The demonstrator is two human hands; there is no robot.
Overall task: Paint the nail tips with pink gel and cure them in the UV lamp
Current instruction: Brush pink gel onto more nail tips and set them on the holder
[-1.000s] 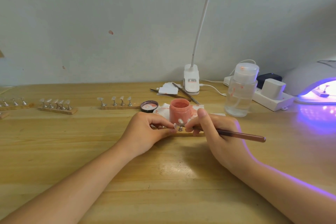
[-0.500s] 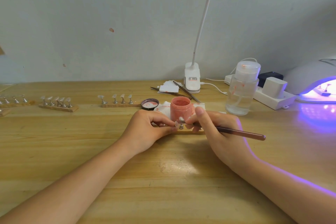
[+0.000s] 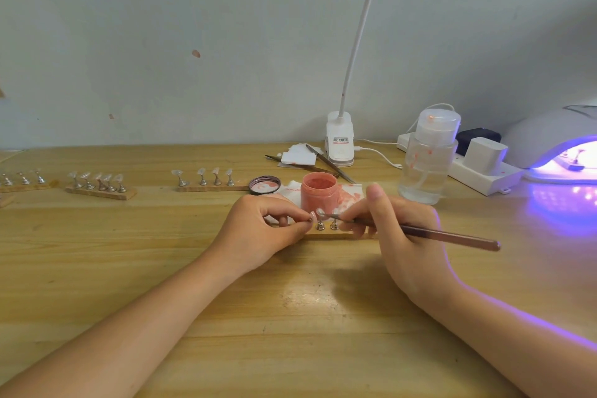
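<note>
Nearest the camera, both forearms lie on the bare front of the table (image 3: 290, 317); that support looks worth keeping, since the stroke needs a steady wrist. The left hand (image 3: 258, 229) has its fingers curled, pinching something small at the left end of the wooden strip (image 3: 326, 234), apparently a peg or the strip itself; exactly what is too small to tell. The right hand (image 3: 397, 236) grips the brush (image 3: 452, 237) pen-fashion, its fine end laid across toward the nail tip (image 3: 319, 212) standing on the left of the 2 metal pegs that show. To my eye this is the painting step, with several tips left to do.

A good stroke here would be light and drawn along the tip, so gel does not run onto the peg. The pink gel jar (image 3: 319, 194) stands open just behind the strip, close enough that a lifted knuckle could knock it; its lid (image 3: 265, 185) lies just left of it on stained paper.

Further back left, 3 more strips of clear tips (image 3: 210, 178) wait in a row, well apart from the hands. Right of the jar is a clear pump bottle (image 3: 426, 158), then a power strip (image 3: 484, 171), and at the far right edge the UV lamp (image 3: 562, 149) glows violet. The route to it passes in front of the bottle, over open table.
</note>
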